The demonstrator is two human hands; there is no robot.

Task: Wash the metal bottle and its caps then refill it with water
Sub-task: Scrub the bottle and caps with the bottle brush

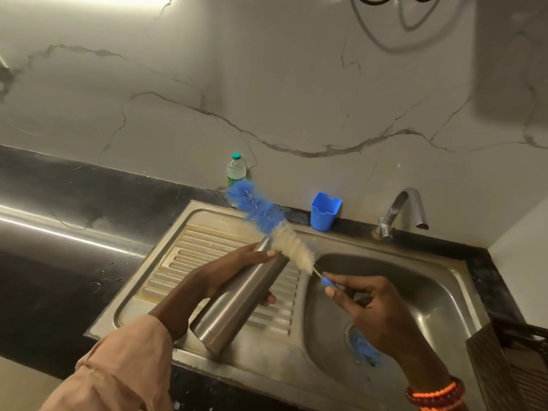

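While left grip [221,277] clasps bottle [237,298], right grip [373,310] pinches brush [275,229].

Metal bottle [237,298]: 1, uncapped
Bottle brush [274,226]: 1, blue and white bristles
Plastic water bottle [236,170]: 1, green cap
Blue cup [325,210]: 1
Tap [403,213]: 1
Sink [296,372]: 1, single basin with drainboard
Hands: 2, left hand [225,277], right hand [373,310]
Beaded bracelet [436,394]: 1

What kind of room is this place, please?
Most likely a home kitchen: a steel sink with a ribbed draining board, a tap at the back, and a dark stone counter under a marble-look wall.
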